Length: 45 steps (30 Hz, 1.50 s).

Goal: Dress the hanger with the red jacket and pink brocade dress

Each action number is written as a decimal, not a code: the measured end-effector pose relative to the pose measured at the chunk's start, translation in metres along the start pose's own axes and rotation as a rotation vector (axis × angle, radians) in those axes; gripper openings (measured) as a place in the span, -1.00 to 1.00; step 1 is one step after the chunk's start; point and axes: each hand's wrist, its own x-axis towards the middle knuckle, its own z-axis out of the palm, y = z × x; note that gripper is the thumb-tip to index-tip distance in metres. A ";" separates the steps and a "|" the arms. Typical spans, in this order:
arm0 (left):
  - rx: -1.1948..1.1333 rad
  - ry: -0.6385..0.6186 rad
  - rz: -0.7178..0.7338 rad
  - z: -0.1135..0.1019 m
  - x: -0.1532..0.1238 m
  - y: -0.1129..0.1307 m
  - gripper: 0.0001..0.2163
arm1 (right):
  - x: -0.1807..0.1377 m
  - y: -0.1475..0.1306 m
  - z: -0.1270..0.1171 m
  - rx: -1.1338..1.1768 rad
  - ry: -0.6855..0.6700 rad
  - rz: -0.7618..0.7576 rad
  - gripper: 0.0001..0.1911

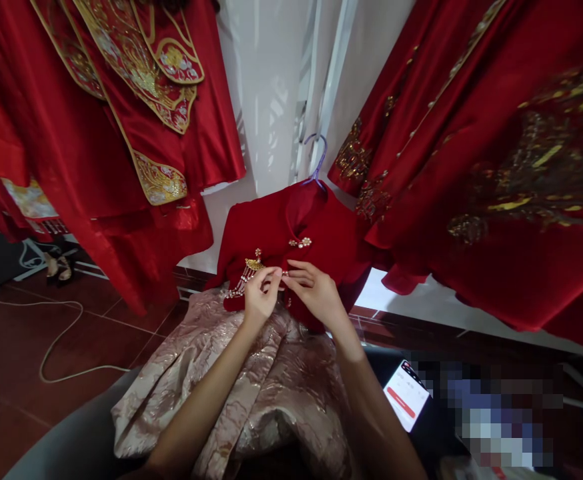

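A red high-collared jacket (256,223) hangs in front of me on a purple hanger (317,160). My left hand (262,297) and my right hand (317,292) meet at its front opening, fingertips pinched together around a small jewelled button (285,274). Fingers cover most of that button. Above them a pearly clasp (300,243) joins the collar opening. To the left of my left hand, a gold fan-shaped brooch (254,264) with beaded strands is pinned on the jacket. A pale pink brocade skirt (291,393) spreads below, under my forearms.
Red embroidered garments (161,100) hang at the left, and more sequinned red garments (471,167) at the right. A lit phone (405,395) lies at the lower right. A white cable (79,333) and dark strappy shoes (59,268) are on the tiled floor (11,353).
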 end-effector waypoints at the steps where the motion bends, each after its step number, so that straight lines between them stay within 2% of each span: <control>1: -0.003 0.002 0.002 0.000 0.000 -0.002 -0.72 | 0.000 0.001 0.002 -0.002 0.026 0.000 -0.58; 6: 0.111 0.010 0.076 -0.005 0.003 -0.003 -0.74 | 0.003 0.005 0.009 -0.054 0.105 -0.025 -0.58; 8: 0.222 0.077 0.146 -0.009 0.006 -0.002 -0.79 | 0.004 0.007 0.010 -0.073 0.130 -0.036 -0.58; 10: 0.281 0.160 0.181 -0.014 0.009 -0.006 -0.73 | 0.005 0.010 0.011 -0.076 0.134 -0.036 -0.59; 13: 0.214 0.181 0.134 -0.019 0.017 -0.020 -0.65 | 0.006 0.012 0.012 -0.059 0.109 -0.031 -0.59; 18: -0.003 0.180 0.036 -0.019 0.032 -0.037 -0.74 | 0.013 0.021 0.016 0.031 0.093 -0.025 -0.57; 23: -0.105 0.180 -0.047 -0.021 0.038 -0.033 -0.76 | 0.029 0.031 0.029 0.075 0.192 -0.066 -0.58; 29: -0.094 0.199 -0.029 -0.024 0.035 -0.023 -0.75 | 0.046 0.028 0.046 -0.040 0.212 -0.107 -0.65; 35: -0.054 0.204 0.010 -0.024 0.036 -0.022 -0.69 | 0.047 0.022 0.046 -0.128 0.188 -0.122 -0.66; 45: 0.092 0.171 0.065 -0.030 0.035 -0.018 -0.76 | 0.049 0.019 0.048 -0.172 0.200 -0.148 -0.66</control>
